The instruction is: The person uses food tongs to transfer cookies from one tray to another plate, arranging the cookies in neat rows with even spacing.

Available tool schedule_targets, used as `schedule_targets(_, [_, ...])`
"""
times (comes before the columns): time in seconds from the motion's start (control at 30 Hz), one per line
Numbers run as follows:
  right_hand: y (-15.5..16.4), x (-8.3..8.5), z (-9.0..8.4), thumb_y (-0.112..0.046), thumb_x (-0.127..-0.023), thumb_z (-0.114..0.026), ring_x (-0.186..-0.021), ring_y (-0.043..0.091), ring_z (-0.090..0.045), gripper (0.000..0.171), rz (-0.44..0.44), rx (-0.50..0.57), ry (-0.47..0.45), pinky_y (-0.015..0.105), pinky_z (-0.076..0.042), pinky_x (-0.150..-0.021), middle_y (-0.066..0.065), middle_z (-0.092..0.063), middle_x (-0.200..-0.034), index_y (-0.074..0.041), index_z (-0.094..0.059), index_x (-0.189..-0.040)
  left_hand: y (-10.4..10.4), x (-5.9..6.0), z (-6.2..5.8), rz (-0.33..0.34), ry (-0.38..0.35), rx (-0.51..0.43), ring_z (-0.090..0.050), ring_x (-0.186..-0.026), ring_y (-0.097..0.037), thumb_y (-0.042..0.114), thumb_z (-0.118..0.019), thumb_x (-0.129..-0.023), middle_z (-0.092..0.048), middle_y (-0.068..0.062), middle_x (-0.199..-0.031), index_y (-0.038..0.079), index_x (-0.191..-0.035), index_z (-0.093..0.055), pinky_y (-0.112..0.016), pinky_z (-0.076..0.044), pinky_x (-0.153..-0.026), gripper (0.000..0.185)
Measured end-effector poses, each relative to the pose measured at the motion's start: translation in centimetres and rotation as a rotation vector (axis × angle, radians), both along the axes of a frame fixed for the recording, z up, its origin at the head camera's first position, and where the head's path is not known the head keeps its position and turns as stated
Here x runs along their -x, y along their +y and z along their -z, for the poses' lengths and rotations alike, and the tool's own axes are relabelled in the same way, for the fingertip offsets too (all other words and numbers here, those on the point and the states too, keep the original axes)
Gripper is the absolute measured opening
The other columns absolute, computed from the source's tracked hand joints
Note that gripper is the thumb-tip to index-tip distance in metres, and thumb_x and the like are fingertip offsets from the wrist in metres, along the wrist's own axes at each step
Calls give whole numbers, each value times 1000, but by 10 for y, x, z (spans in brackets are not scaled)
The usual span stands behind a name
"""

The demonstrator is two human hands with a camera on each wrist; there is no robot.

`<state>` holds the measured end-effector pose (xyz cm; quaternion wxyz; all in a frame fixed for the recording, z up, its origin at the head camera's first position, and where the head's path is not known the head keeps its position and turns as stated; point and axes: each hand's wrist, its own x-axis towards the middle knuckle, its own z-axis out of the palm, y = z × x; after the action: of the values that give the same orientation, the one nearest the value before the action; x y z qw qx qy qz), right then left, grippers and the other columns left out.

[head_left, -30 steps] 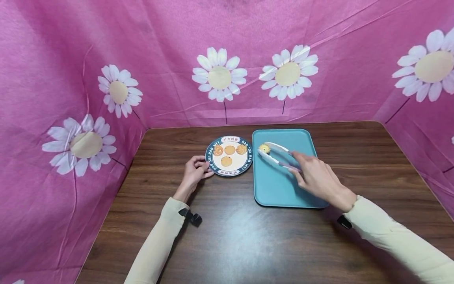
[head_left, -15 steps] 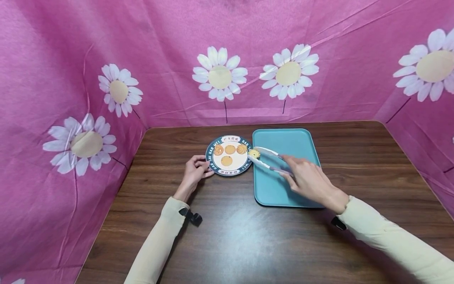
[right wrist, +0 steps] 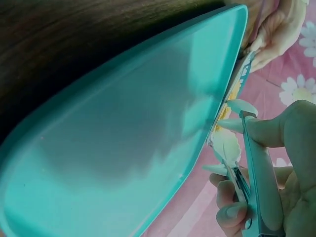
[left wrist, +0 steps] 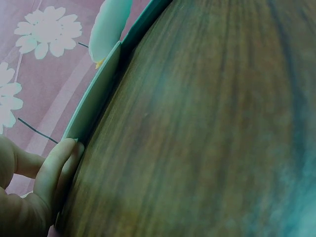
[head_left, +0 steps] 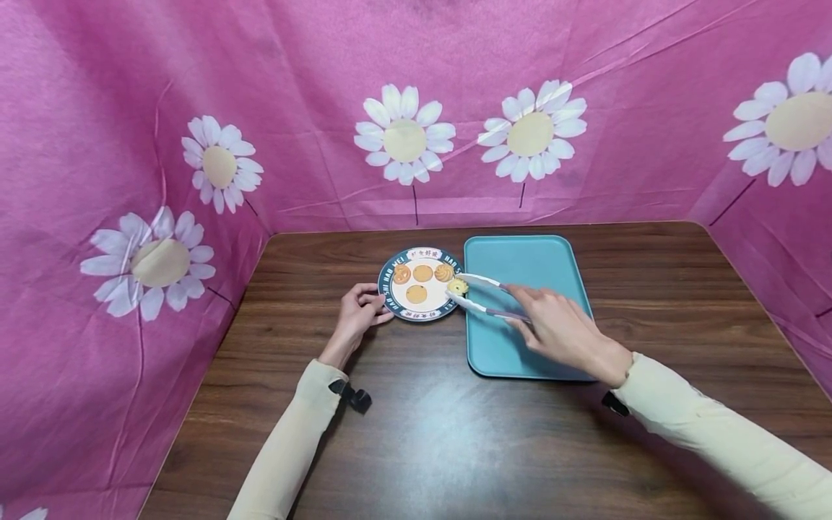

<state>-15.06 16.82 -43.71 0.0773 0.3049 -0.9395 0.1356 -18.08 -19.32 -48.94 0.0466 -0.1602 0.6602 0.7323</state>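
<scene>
We are carrying a small pale cookie point(head_left: 458, 287) in the tips of the white tongs point(head_left: 484, 297), and it is hanging just over the right rim of the round plate point(head_left: 390, 297), beside the left edge of the teal tray point(head_left: 520, 347). Our right hand point(head_left: 560, 334) is squeezing the tongs' arms together on it; our left hand point(head_left: 356, 315) is pinching the plate's near-left rim, fingers curled at the edge.

The likeliest slip, we judge, is the cookie popping out — the grip is only at its edges, and the piped, ridged swirl looks crumbly, so too hard a squeeze could break it and too light a one could drop it onto the rim or the table point(head_left: 455, 448). Setting it down on the neighbouring swirl cookie point(head_left: 443, 272) would leave it tilted.

Three more biscuits are lying on the plate — two flat, smooth discs and that swirl. The plate is glossy, dark-bordered with lettering; the tray is smooth, matte, round-cornered; the table is dark wood grain.
</scene>
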Motion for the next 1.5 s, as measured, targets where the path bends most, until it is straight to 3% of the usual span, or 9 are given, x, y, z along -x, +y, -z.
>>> schedule_targets(0.2, [-5, 1, -3, -32, -98, -71, -88, 29, -70, 56, -17, -9, -15, 44, -62, -57, 15, -74, -118, -5, -56, -144, -1, 1, 1, 3, 3, -6, -70, -67, -11, -9, -57, -100, -61, -4, -88, -9, -133, -48, -23, -69, -66, 34])
schedule_targets(0.53, [-16, 10, -13, -29, -98, -72, -69, 17, -58, 52, -60, -40, -54, 29, -48, -47, 3, -65, -85, -2, -58, -141, -2, 1, 0, -1, -2, 5, -71, -67, -11, -8, -57, -100, -61, -5, -90, -8, -134, -49, -24, -69, -67, 35])
schedule_targets(0.7, [-22, 13, -19, -29, -99, -72, -66, 14, -53, 51, -69, -63, -101, 21, -41, -46, 2, -62, -80, -1, -59, -140, -3, 1, 1, 2, -10, 5, -70, -68, -11, -8, -57, -100, -60, -6, -91, -8, -135, -49, -24, -69, -68, 36])
schedule_targets(1.5, [-36, 21, -29, -29, -98, -73, -64, 14, -52, 41, -73, -115, -132, 24, -41, -46, -1, -59, -76, -4, -63, -128, 0, 1, 0, 7, 14, 2, -70, -67, -11, -9, -57, -100, -60, -6, -91, -9, -134, -48, -24, -69, -68, 35])
